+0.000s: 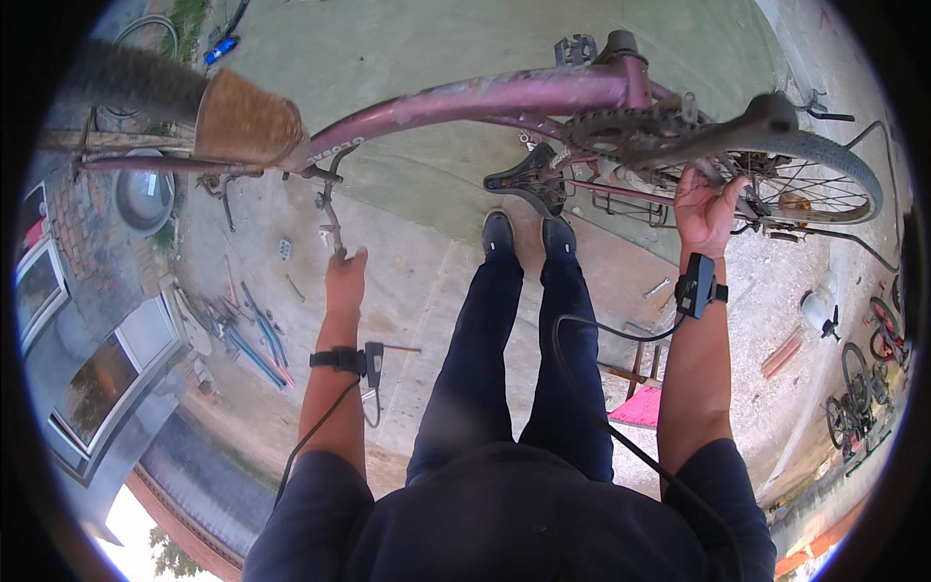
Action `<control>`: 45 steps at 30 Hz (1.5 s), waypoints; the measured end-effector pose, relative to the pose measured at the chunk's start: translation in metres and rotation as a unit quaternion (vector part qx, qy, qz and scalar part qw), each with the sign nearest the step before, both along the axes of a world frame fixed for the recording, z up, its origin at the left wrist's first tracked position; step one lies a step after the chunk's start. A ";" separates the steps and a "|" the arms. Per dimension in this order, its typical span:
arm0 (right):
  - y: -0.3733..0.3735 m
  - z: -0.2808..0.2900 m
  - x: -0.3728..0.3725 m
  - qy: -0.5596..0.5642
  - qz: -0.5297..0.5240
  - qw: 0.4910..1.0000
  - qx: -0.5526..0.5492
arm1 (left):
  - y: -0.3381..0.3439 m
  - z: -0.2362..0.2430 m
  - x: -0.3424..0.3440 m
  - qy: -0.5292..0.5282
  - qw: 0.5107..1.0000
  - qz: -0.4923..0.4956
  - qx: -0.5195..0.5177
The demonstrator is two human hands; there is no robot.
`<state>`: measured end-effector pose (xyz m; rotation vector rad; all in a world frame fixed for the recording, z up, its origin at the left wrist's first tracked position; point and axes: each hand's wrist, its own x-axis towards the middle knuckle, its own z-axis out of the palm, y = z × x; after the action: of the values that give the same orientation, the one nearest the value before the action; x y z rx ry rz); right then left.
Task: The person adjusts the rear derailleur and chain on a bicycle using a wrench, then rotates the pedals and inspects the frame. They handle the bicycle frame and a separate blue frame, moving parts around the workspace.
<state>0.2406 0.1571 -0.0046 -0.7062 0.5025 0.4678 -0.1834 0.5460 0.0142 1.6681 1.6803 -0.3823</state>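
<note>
A purple bicycle (465, 99) is upside down across the top of the view, its black saddle (516, 182) low near my shoes and its chainring (616, 136) uppermost. My left hand (345, 279) is closed on the end of the handlebar (330, 218) below the rusty front mudguard (242, 116). My right hand (706, 209) is wrapped round a part of the frame just below the crank arm (747, 131), beside the rear wheel (858, 179); what exactly it grips is partly hidden by my fingers.
A metal basin (144, 194), bricks and loose tubes (254, 335) lie at the left by a building. A wrench (658, 288), a pink panel (635, 407) and a white sprayer (817, 308) are right of my legs. Other bicycles (853, 388) stand at the far right.
</note>
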 end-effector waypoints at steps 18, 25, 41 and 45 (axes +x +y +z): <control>-0.016 -0.037 0.087 -0.050 -0.038 0.986 0.156 | -0.011 0.003 -0.161 0.189 0.954 -0.197 0.125; -0.056 -0.105 0.142 -0.033 -0.035 0.985 0.166 | -0.009 -0.025 -0.177 0.204 0.952 -0.176 0.142; -0.070 -0.154 0.202 -0.052 -0.033 0.988 0.141 | 0.077 -0.122 -0.201 0.157 0.947 -0.231 0.158; -0.058 -0.150 0.195 -0.068 -0.057 0.986 0.139 | 0.083 -0.127 -0.192 0.237 0.943 -0.200 0.122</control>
<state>0.4359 0.0993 -0.1542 -0.4342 0.3388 0.3696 -0.3751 0.6292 -0.1125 2.2452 1.7666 -0.8584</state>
